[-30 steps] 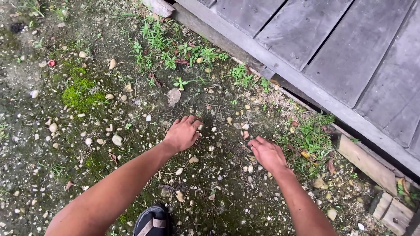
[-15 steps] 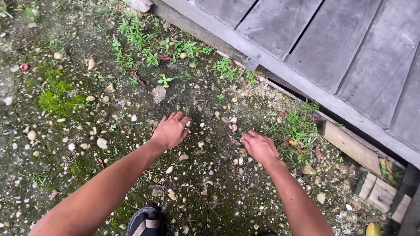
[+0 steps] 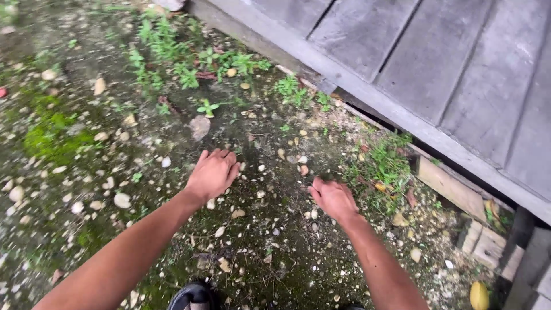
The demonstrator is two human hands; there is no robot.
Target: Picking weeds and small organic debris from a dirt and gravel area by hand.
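My left hand (image 3: 211,174) hovers palm-down just over damp, pebbly ground, fingers loosely together and pointing away, holding nothing that shows. My right hand (image 3: 332,197) is lower right of it, fingers curled downward toward small pebbles (image 3: 302,169) on the soil; whether it grips anything cannot be made out. Both forearms reach in from the bottom edge. Small white and tan stones lie scattered between and around the hands.
A grey wooden plank deck (image 3: 413,63) runs diagonally across the upper right. Weeds (image 3: 189,63) and a grass tuft (image 3: 384,163) grow along its edge. Moss patch (image 3: 51,135) at left. Wood blocks (image 3: 488,244) at right. My dark shoe (image 3: 192,295) at the bottom.
The view has shifted, so ground and deck slide up-left in the frame. Both hands stay low over the pebbles, the right hand's fingers curling a little more.
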